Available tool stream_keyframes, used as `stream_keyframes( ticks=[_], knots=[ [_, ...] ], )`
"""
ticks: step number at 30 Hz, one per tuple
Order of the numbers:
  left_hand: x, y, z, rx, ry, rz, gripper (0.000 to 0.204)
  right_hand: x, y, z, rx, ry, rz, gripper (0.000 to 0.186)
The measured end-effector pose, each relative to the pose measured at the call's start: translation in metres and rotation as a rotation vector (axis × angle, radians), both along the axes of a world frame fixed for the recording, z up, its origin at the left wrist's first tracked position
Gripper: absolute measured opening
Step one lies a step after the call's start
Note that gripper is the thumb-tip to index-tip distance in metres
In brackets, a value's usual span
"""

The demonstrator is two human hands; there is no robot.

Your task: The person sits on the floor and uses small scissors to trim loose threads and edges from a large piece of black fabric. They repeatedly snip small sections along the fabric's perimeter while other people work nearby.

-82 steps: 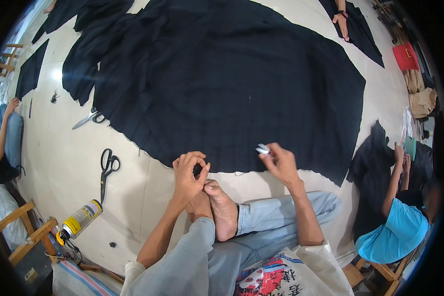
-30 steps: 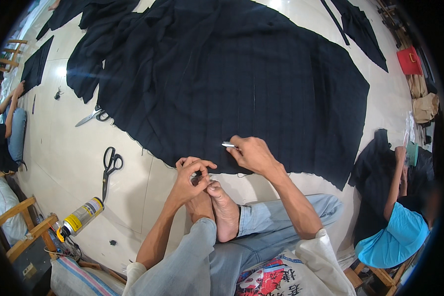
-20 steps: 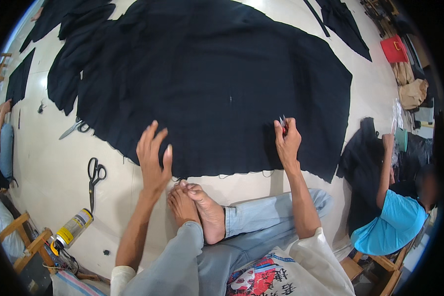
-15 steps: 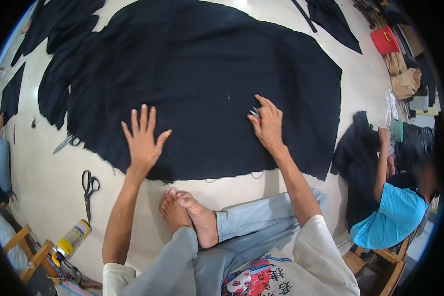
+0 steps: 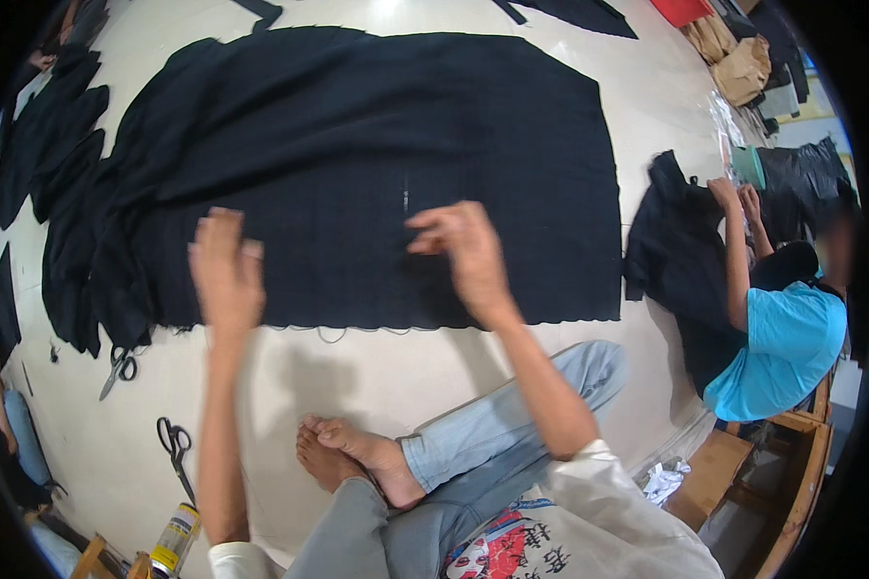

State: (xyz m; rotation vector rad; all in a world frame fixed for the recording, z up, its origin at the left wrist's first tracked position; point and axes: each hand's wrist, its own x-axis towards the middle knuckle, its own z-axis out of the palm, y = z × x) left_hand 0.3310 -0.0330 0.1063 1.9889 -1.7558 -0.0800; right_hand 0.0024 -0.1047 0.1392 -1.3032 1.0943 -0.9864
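A large sheet of black fabric [image 5: 357, 174] lies spread on the pale floor, with folds bunched at its left end. My left hand [image 5: 227, 275] is over its near left part, fingers stretched out and blurred, holding nothing that I can see. Farther right, my right hand [image 5: 468, 256] is above the fabric with its fingers bent inward. Whatever it holds is hidden or too small to make out. A short pale mark [image 5: 406, 190] shows on the fabric beside that hand. I cannot tell whether either hand touches the cloth.
Black-handled scissors [image 5: 176, 449] and another pair of scissors [image 5: 118, 372] lie at the left. Near them is a yellow-labelled can [image 5: 175, 540]. At the right a person in a blue shirt [image 5: 792, 338] handles black cloth [image 5: 681, 232]. My bare feet [image 5: 357, 449] rest before the fabric.
The fabric's near edge is straighter, and a long fold runs across its left half. Both hands sit further left in view; the view itself has shifted. The small silvery thing at my right fingers no longer shows.
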Motion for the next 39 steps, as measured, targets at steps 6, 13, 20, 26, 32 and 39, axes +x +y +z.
stream_keyframes(
  ticks=[6, 13, 20, 26, 32, 39],
  knots=[
    [-0.056, 0.037, -0.038, 0.354, -0.176, -0.103, 0.071, -0.144, 0.026, -0.049, 0.020, 0.347, -0.130, 0.038],
    [0.010, 0.049, -0.031, 0.166, -0.179, -0.016, 0.055, -0.097, 0.086, -0.053, 0.054, 0.439, -0.030, 0.035],
    [-0.109, 0.094, -0.005, 0.181, 0.265, -0.528, 0.033, -0.100, 0.078, -0.049, 0.054, 0.410, -0.105, 0.033],
    [-0.112, 0.101, -0.034, 0.066, 0.237, -0.555, 0.015, -0.104, 0.077, -0.053, -0.010, 0.461, -0.102, 0.031],
    [-0.108, 0.106, -0.020, 0.338, 0.345, -0.593, 0.010, -0.104, 0.079, -0.054, 0.004, 0.472, -0.097, 0.031],
    [-0.112, 0.112, 0.010, 0.546, 0.782, -0.375, 0.021, -0.064, 0.115, -0.022, -0.196, 0.659, 0.257, 0.034]
  ],
)
